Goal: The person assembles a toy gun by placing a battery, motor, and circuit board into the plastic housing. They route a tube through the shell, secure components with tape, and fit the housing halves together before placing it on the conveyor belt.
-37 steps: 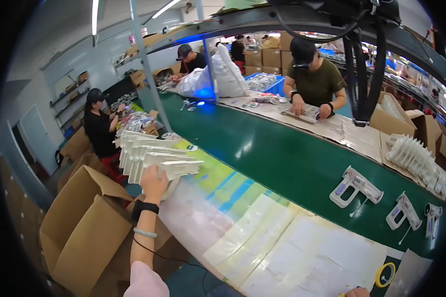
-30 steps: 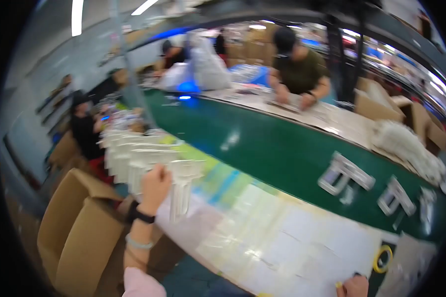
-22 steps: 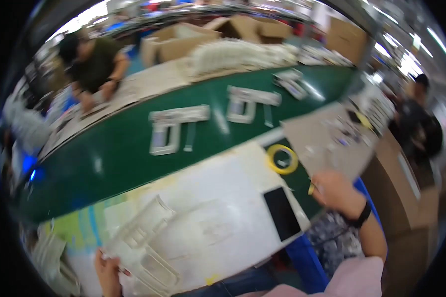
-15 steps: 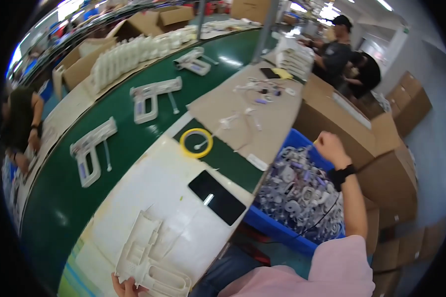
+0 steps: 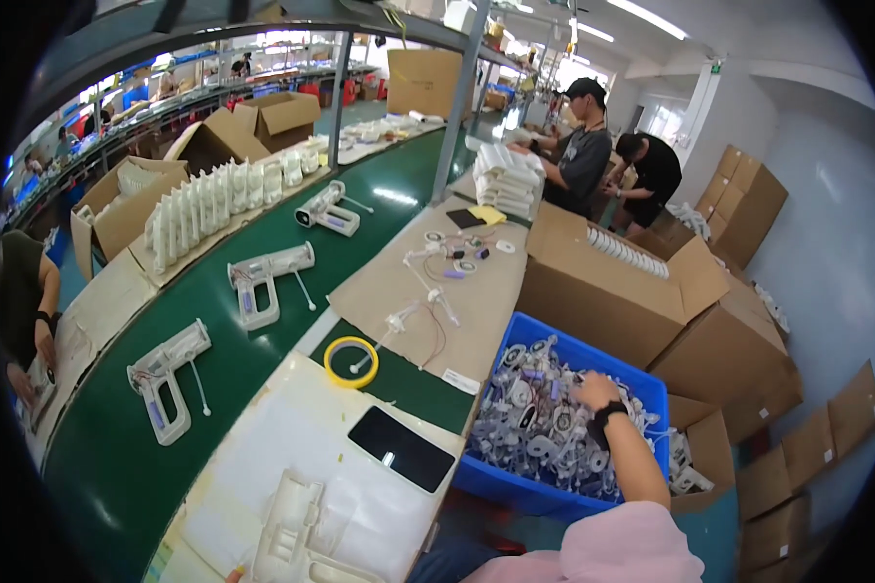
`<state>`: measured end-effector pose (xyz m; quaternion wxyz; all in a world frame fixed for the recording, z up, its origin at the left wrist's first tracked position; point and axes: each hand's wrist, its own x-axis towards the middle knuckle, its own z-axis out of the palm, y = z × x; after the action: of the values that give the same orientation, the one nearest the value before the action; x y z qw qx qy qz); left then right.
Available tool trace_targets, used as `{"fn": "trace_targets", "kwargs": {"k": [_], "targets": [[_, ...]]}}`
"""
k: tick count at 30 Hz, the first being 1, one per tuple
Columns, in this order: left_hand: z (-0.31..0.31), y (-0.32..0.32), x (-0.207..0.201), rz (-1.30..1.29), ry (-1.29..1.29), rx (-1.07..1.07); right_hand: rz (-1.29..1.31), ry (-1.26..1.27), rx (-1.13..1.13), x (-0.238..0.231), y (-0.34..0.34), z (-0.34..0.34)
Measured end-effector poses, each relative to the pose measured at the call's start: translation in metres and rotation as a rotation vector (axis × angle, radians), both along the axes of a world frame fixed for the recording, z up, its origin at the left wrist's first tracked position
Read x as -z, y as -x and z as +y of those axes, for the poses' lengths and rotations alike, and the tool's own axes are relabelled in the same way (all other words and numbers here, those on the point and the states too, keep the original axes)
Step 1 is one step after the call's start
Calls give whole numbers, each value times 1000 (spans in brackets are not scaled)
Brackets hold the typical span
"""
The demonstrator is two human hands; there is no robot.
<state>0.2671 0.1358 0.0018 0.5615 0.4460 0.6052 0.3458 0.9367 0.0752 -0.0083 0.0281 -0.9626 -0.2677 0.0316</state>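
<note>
A green counter (image 5: 83, 486) sweeps across the left side, with a pale sheet (image 5: 226, 457) along its near edge. To the right stands a blue bin (image 5: 535, 496), heaped with small clear and white parts (image 5: 544, 428). 3 white gun-shaped housings (image 5: 287, 262) lie well apart on the green, wires showing inside. A bare white shell (image 5: 284, 530) lies on the pale sheet, cut off by the lower edge.

The shell should be light, stiff and a little slick, best taken by its solid outer edges. The bin's parts look light too, but some trail wires and may tangle; pinching a rigid body rather than a lead seems safer.

The right arm stretches outward, black wristband on, and the right hand (image 5: 596, 391) reaches palm-down into the heap, fingers partly buried; whether they grasp anything I cannot tell. Of the left hand (image 5: 235, 575) only a fingertip shows, just beside the shell, so its hold is unclear.

Smaller still are a dark phone (image 5: 402, 442) and a yellow tape roll (image 5: 331, 364).
</note>
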Motion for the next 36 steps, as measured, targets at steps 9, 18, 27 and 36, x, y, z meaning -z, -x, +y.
{"fn": "trace_targets", "kwargs": {"k": [9,18,27,36], "targets": [[-16,23,15,167,-173,147,226,130,-38,66,-26,-58],[-17,26,15,128,-122,204,653,-1319,249,-83,-9,-41],[-24,23,11,96,-142,120,1097,-1505,-552,-294,102,18],[-39,49,-10,135,-231,-358,1357,-984,-1196,-294,259,150]]}}
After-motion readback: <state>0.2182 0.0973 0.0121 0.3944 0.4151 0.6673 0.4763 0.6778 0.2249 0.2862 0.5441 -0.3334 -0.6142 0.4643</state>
